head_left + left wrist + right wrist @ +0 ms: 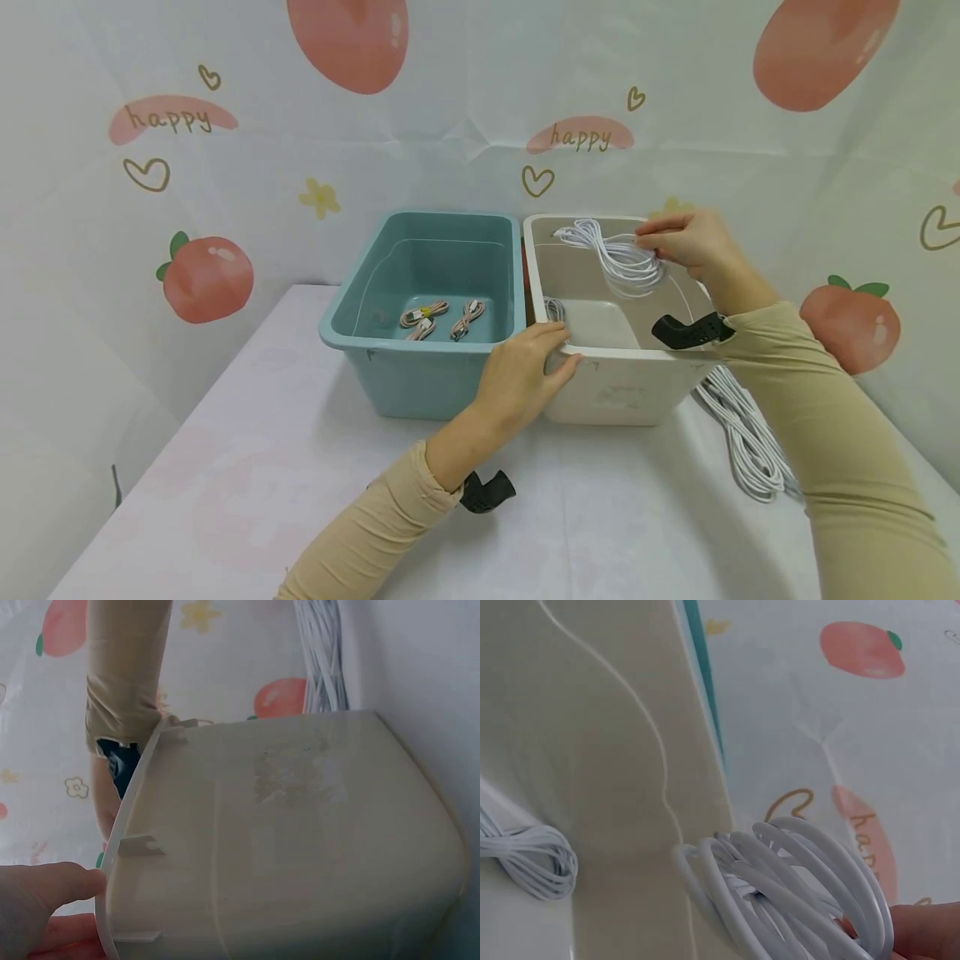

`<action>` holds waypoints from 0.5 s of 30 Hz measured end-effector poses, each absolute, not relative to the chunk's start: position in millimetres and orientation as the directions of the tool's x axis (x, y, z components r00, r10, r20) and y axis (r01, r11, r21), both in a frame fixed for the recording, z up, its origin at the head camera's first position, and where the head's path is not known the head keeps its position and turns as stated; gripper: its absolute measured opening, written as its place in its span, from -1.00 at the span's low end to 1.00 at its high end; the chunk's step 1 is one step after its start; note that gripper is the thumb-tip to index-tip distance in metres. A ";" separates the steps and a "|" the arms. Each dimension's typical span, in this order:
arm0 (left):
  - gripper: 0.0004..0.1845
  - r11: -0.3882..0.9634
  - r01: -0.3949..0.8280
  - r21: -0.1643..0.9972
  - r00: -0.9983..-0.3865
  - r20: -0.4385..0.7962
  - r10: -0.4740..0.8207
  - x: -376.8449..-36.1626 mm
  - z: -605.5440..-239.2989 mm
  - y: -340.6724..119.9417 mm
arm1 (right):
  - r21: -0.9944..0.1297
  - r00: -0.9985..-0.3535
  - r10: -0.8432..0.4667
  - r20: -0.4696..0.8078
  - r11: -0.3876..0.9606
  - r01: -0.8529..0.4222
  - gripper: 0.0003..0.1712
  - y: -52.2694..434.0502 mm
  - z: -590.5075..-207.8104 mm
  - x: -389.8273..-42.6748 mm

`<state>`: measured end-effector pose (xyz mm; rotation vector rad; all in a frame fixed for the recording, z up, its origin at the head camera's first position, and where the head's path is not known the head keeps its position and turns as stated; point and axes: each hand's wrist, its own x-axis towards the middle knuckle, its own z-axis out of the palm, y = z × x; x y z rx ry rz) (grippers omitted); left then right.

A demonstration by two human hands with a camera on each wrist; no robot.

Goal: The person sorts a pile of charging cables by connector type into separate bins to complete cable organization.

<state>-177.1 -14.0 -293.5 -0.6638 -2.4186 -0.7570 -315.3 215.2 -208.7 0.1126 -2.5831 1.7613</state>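
My right hand (pixel 686 242) pinches a coiled white cable (pixel 615 258) over the far right part of a cream bin (pixel 622 392). In the right wrist view the same coil (pixel 795 892) hangs from my fingertips (pixel 922 930) above the bin's inner wall (pixel 592 750). My left hand (pixel 525 375) grips the cream bin's near left corner, thumb on the outer wall, fingers over the rim (pixel 124 832). A second white cable bundle (pixel 553 310) lies inside the bin at the left (pixel 529 859).
A teal bin (pixel 420 333) stands left of the cream one, touching it, with three small bundled pink cables (pixel 442 317) on its floor. More looped white cables (pixel 746 437) lie on the white table (pixel 225 467) right of the cream bin. A peach-patterned backdrop stands behind.
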 end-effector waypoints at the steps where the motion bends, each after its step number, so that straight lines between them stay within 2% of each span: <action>1: -0.70 0.724 0.581 0.371 -0.747 0.597 0.293 -177.0 -293.4 -14.0 | -0.926 -0.998 -0.052 0.043 0.372 -0.059 -0.59 214.9 -209.5 -316.0; 6: -0.69 0.724 0.583 0.370 -0.745 0.598 0.295 -176.9 -292.8 -14.4 | -0.903 -0.998 -0.065 0.012 0.428 -0.039 -0.61 213.3 -211.4 -319.3; 15: -0.69 0.724 0.582 0.371 -0.750 0.589 0.301 -176.9 -292.7 -14.2 | -0.897 -0.996 -0.090 0.010 0.440 -0.049 -0.57 209.3 -215.3 -323.9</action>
